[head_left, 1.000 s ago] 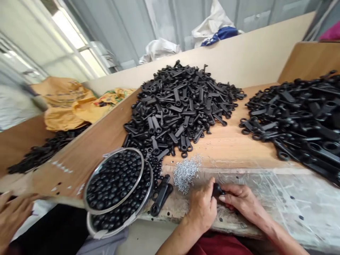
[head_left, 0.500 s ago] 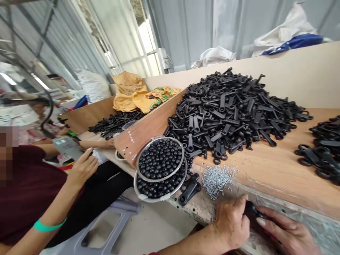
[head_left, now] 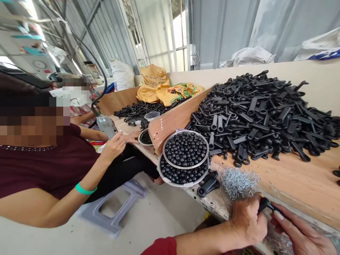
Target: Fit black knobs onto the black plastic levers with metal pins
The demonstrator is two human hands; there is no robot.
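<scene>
My left hand (head_left: 248, 219) is closed around a black plastic lever (head_left: 264, 204), whose rounded end shows above the fist. Thumb and fingers of my right hand (head_left: 302, 228) pinch its thin dark end from the other side. The rest of that piece is hidden by my fingers. Just beyond my left hand lies a heap of small silver pins (head_left: 239, 181). Left of it are a few black levers with ring ends (head_left: 208, 185). Two stacked bowls of black balls (head_left: 186, 148) stand at the bench edge.
A big pile of black levers (head_left: 255, 117) covers the bench behind. A wooden divider (head_left: 164, 129) separates a neighbouring bay with yellow sacks (head_left: 154, 83). On the left sits a co-worker in a dark red top (head_left: 79, 166), near a grey plastic stool (head_left: 117, 209).
The view has swung left, so the bench and bowls appear further right and more of the co-worker shows. Both my hands stay on the black lever, more of which is visible between them.
</scene>
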